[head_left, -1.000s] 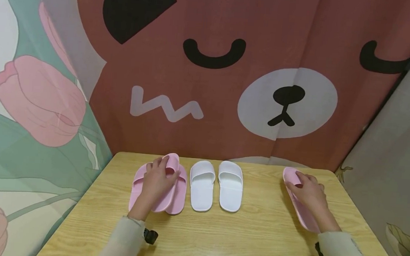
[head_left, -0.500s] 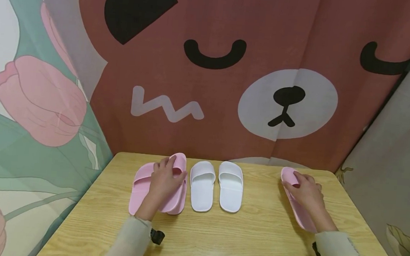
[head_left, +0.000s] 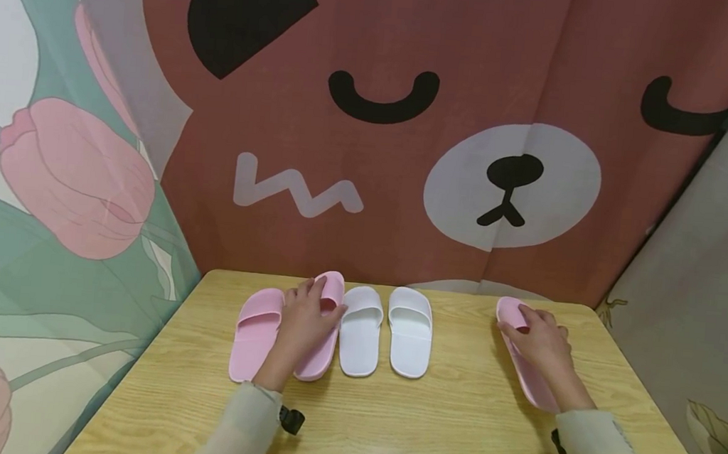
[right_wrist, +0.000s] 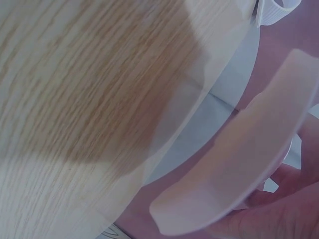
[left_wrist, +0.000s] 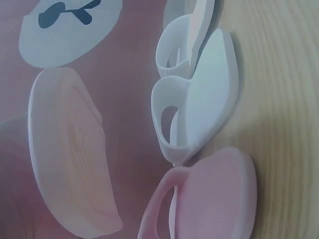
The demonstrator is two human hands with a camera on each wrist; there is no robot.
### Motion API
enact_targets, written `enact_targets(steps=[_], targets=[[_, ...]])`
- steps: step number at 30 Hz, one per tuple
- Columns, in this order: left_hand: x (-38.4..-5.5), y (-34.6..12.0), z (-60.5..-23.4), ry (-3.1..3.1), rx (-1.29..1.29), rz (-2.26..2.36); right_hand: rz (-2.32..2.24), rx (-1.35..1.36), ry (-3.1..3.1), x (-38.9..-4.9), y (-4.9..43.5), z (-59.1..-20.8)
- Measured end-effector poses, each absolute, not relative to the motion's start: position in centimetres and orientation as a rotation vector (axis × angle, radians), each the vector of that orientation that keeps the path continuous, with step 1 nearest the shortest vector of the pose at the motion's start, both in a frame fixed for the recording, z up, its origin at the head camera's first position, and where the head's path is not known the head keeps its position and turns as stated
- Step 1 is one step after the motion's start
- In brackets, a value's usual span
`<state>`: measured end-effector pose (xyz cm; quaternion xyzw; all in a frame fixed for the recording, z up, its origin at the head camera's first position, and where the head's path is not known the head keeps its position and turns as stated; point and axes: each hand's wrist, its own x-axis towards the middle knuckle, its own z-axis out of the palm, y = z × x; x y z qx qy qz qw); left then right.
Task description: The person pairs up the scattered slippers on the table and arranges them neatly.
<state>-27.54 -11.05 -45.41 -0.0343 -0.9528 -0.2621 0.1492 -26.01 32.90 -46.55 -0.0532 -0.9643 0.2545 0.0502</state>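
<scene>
My left hand [head_left: 307, 319] grips a pink slipper [head_left: 331, 290] by its strap end, lifted above the table; in the left wrist view this raised slipper [left_wrist: 70, 154] is pale and seen edge-on. Under it, mostly hidden in the head view, a second pink slipper [left_wrist: 219, 194] lies on the table beside a white slipper [left_wrist: 212, 89]. Another pink slipper [head_left: 257, 336] lies left of my hand. Off to the right, my right hand [head_left: 542, 344] holds a pink slipper [head_left: 534, 386] by its strap; the right wrist view has this slipper [right_wrist: 239, 149] raised over the wood.
Two white slippers, the left one [head_left: 360, 333] and the right one [head_left: 410, 334], lie side by side mid-table, toes to the back. The wooden table [head_left: 450, 433] ends at a hanging bear-print cloth [head_left: 260, 240]. Patterned cloths hang on both sides.
My left hand has moved right with its slipper, from between the two pink slippers to over the right one. My right hand has shifted slightly left with its slipper.
</scene>
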Motion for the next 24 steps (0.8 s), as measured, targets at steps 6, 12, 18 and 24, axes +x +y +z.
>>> enact_targets(steps=[6,12,18,24], targets=[[-27.4,-10.2,-45.1,-2.735,-0.093,-0.775,0.776,-0.161,-2.936,-26.0,32.7,-46.4],[-27.4,-9.5,-45.0,-2.758,-0.08,-0.795,0.77,-0.151,-2.936,-26.2,32.5,-46.4],[-27.4,-9.0,-44.9,-2.768,-0.069,-0.757,0.754,-0.153,-2.944,-26.2,32.4,-46.4],[-27.3,-8.6,-45.0,-2.758,-0.09,-0.773,0.764,-0.152,-2.94,-26.2,32.3,-46.4]])
